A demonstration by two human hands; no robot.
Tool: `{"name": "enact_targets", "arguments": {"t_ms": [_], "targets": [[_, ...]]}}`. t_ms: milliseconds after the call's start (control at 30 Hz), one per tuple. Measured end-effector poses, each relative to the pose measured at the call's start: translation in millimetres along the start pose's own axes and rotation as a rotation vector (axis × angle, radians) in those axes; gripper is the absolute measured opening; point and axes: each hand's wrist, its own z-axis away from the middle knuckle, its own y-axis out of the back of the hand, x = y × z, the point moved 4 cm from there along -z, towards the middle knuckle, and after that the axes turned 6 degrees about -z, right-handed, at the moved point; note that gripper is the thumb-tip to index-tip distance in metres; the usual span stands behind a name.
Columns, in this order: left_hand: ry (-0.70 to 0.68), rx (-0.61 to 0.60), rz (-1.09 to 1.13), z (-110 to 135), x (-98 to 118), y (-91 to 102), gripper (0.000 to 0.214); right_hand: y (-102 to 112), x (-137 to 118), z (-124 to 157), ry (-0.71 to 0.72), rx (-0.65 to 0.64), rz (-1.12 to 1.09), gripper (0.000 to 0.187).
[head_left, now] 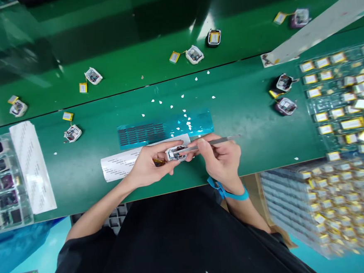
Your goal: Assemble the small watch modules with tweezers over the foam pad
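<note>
The left grip point(149, 163) pinched the white casing point(177, 156); the right grip point(222, 156) held tweezers point(219, 141). Likely light and stiff, fragile inside, the casing suited an edge hold.

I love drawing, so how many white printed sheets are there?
2: one sheet partly behind the left hand, the other sheet on the left of the green table. More could be hidden underneath.

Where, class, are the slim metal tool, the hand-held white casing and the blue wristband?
Slim metal tool point(220, 141): head view, on its bare shaft.
White casing point(177, 156): head view, on its open face.
Blue wristband point(237, 197): head view, on its looped band.
</note>
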Motion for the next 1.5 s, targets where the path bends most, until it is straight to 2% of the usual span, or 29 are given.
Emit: {"name": "enact_targets", "arguments": {"t_ms": [167,367,533,700,800,867,967,1067,1167,1267,1500], "targets": [[-0.007,0.030,-0.029,-1,1,0.3,0.043,0,-1,1,0.020,0.009,0.023,0.025],[0.009,0.032,-0.040,0,2,0.5,0.048,-2,-4,2,0.057,0.010,0.032,0.022],[-0.024,0.024,-0.036,1,-1,-0.7,0.044,-1,-12,7,0.127,0.023,0.166,0.019],[-0.080,0.036,-0.094,1,3,-0.1,0.038,2,-21,9,0.208,-0.038,0.237,0.018],[-0.110,0.126,-0.250,2,8,10.7,0.039,10,-30,-4,0.286,-0.038,0.158,0.019],[-0.163,0.217,-0.434,2,14,20.7,0.037,12,-35,-20,0.399,-0.071,0.191,0.017],[-0.262,0.304,-0.657,2,18,31.3,0.030,3,-26,-49,0.476,-0.225,0.364,0.016],[-0.344,0.357,-0.791,0,16,35.9,0.024,-8,-5,-69,0.473,-0.354,0.419,0.016],[-0.402,0.336,-0.897,-4,10,35.2,0.022,-13,9,-74,0.461,-0.389,0.437,0.017],[-0.420,0.268,-0.952,-8,2,33.0,0.022,-12,12,-72,0.458,-0.372,0.415,0.017],[-0.349,0.203,-0.981,-12,-3,26.9,0.021,-14,15,-72,0.478,-0.382,0.421,0.020]]}}
